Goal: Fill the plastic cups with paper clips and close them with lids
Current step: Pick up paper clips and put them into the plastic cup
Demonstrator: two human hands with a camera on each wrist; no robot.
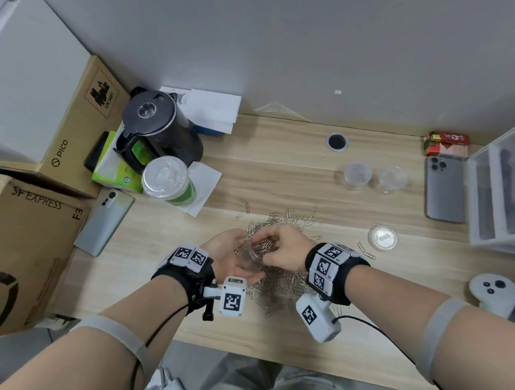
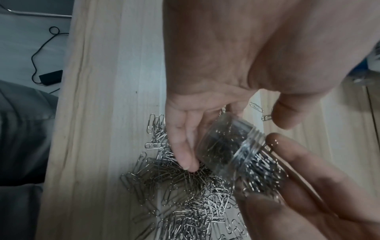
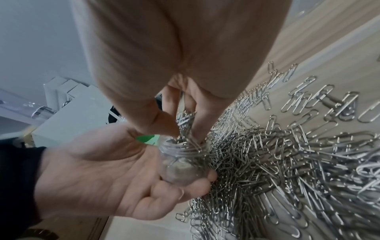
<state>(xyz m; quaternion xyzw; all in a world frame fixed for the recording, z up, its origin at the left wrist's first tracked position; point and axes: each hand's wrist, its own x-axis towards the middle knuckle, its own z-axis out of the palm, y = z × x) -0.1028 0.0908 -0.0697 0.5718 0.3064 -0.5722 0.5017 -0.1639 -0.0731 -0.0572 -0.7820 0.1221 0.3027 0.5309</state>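
Two hands met over the pile of paper clips (image 1: pixel 276 279). The left hand (image 1: pixel 230 255) cupped the tilted plastic cup (image 1: pixel 248 257), while the right hand (image 1: pixel 282 248) pinched clips into it. Filling was underway. Next, fetch the lid (image 1: pixel 383 237) lying far right.

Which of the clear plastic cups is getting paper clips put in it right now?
The cup held in the left hand; the right hand feeds clips into it. The two other cups stand untouched farther back.
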